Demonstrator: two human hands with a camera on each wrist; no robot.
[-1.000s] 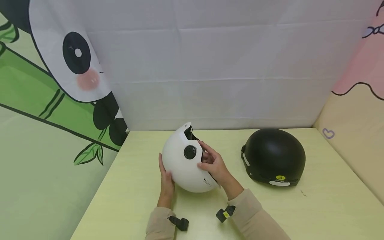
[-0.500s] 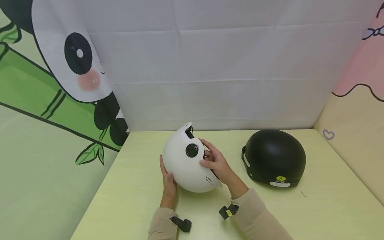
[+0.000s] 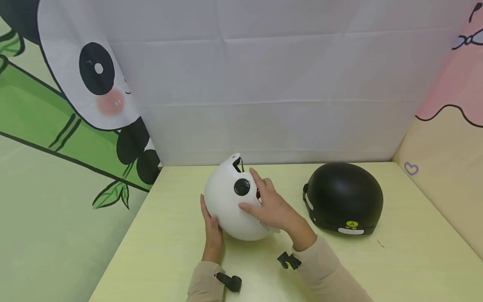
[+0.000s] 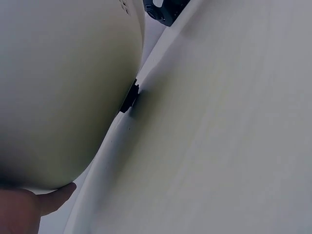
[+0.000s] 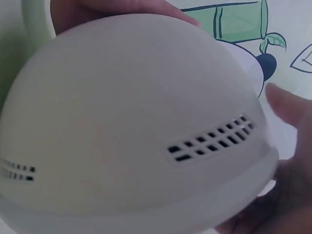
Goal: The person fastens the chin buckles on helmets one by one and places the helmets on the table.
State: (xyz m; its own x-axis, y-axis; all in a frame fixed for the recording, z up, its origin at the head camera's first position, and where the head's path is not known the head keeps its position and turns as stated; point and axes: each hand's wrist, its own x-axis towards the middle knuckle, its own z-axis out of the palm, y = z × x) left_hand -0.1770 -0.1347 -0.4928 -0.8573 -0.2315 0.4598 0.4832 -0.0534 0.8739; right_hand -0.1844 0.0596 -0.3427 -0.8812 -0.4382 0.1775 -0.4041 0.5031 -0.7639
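Observation:
A white helmet [image 3: 230, 205] lies tipped on its side at the middle of the table, its opening toward the right and a black round disc [image 3: 242, 187] facing up. My left hand [image 3: 213, 235] cups the shell from the left, thumb near and fingers behind; in the left wrist view a fingertip [image 4: 63, 195] presses against the shell. My right hand [image 3: 277, 212] is spread over the opening's edge, index finger stretched along it. In the right wrist view the right thumb [image 5: 287, 105] stands off the shell, near a row of vent holes [image 5: 212, 139].
To the right stands a black helmet [image 3: 344, 197] with a yellow round sticker [image 3: 352, 224], crown up. Black cameras are strapped to the left wrist [image 3: 230, 282] and right wrist [image 3: 289, 261]. A white cloth [image 3: 279, 100] hangs behind the pale yellow table [image 3: 151, 251].
My right hand has loosened from the helmet's edge and its fingers have straightened. The left hand stays on the shell, and the helmet has turned slightly.

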